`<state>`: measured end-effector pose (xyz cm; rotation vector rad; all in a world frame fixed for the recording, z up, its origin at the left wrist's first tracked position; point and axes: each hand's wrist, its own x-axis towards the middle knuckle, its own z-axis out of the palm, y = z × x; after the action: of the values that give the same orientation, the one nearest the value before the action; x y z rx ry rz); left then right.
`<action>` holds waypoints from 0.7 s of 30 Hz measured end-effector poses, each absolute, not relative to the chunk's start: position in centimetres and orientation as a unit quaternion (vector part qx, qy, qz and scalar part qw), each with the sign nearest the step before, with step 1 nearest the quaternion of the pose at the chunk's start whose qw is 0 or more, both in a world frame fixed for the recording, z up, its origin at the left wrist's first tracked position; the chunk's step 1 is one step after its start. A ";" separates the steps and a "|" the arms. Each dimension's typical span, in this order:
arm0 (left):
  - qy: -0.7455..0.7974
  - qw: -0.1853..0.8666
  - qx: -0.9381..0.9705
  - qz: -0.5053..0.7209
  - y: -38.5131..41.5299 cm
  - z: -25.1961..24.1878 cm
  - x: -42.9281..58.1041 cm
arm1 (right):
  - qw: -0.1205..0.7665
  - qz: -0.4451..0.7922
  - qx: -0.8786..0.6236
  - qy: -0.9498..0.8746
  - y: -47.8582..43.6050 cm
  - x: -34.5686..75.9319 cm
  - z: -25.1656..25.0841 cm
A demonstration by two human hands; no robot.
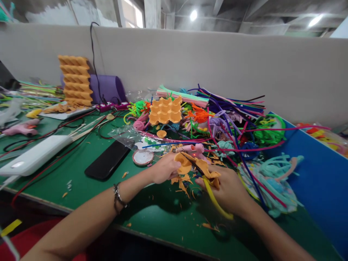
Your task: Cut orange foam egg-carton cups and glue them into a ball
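Hands (166, 169) hold rounded orange cup (183, 165) (ragged scraps (182, 184) beneath), yellow-handled scissors (213, 200).

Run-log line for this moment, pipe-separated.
left hand: holds orange egg-carton cup | right hand: holds yellow-handled scissors, blades at cup | green table: orange scraps

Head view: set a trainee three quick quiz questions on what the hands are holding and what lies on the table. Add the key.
1. Multiple choice: what colour is the handle of the scissors in the right hand? A) blue B) yellow C) white
2. True or false: orange scraps lie on the green tabletop.
3. Short answer: which hand holds the orange cup-shaped piece?

Key: 1. B, yellow. 2. True. 3. The left hand.
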<state>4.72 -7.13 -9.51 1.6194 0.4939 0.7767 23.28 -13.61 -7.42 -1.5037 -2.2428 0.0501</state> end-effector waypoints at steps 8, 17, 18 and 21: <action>0.125 0.684 0.640 0.327 -7.1 -9.2 5.1 | 0.243 0.052 -0.539 -0.805 -13.7 22.9 -7.4; 0.111 0.684 0.665 0.279 -7.5 -9.3 5.5 | 0.243 0.011 -0.533 -0.811 -13.6 22.8 -8.3; 0.105 0.690 0.662 0.274 -7.5 -9.3 5.5 | 0.246 -0.006 -0.528 -0.813 -13.5 22.8 -8.2; 0.095 0.710 0.650 0.252 -7.4 -9.2 5.5 | 0.256 -0.039 -0.508 -0.822 -13.5 22.9 -8.0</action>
<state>5.52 -7.40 -9.20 1.4426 0.2114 0.5602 22.93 -13.48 -8.00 -1.3790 -2.2308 -0.1066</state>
